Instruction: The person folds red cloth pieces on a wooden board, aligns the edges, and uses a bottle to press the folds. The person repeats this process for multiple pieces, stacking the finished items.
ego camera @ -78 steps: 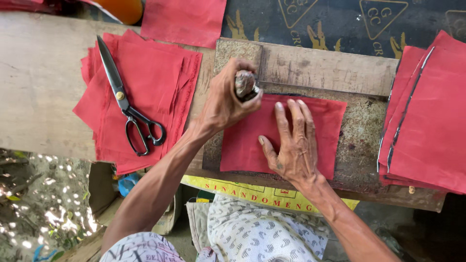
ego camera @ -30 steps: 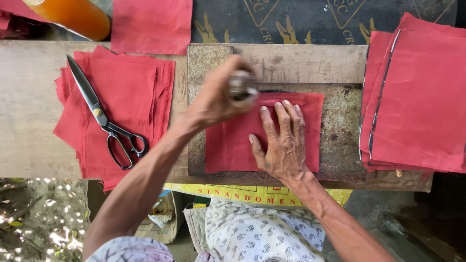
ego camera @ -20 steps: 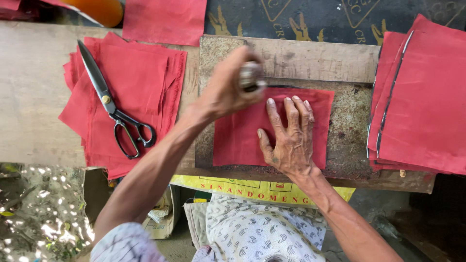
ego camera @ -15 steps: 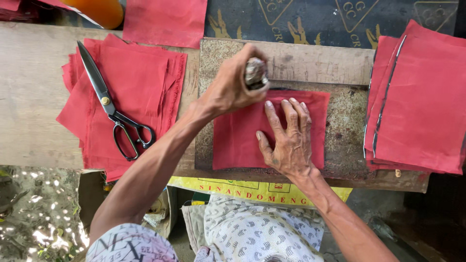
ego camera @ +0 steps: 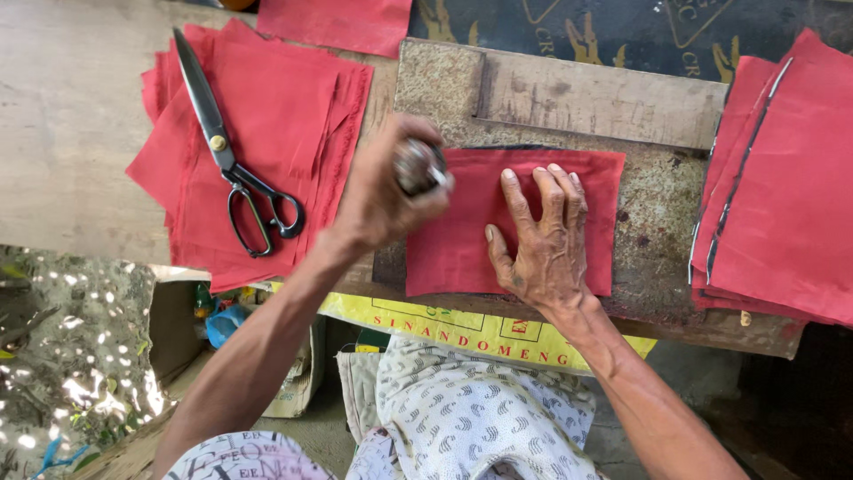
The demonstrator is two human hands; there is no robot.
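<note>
A red square of cloth [ego camera: 453,253] lies flat on a worn, rusty slab [ego camera: 657,222] on the bench. My right hand [ego camera: 542,244] presses palm down on the cloth's middle, fingers spread and pointing away from me. My left hand [ego camera: 373,200] is shut on a short round metal tool [ego camera: 419,166], held upright over the cloth's upper left corner. Whether the tool's tip touches the cloth is hidden by my fist.
Large black-handled scissors [ego camera: 233,173] rest on a stack of red cloth squares [ego camera: 293,98] at the left. Another red stack [ego camera: 791,204] sits at the right edge. A wooden plank [ego camera: 577,93] lies behind the slab, and a yellow sack [ego camera: 462,329] hangs over the bench's near edge.
My left hand with the tool has shifted slightly left along the cloth's top edge toward its corner. My right hand stays flat on the cloth.
</note>
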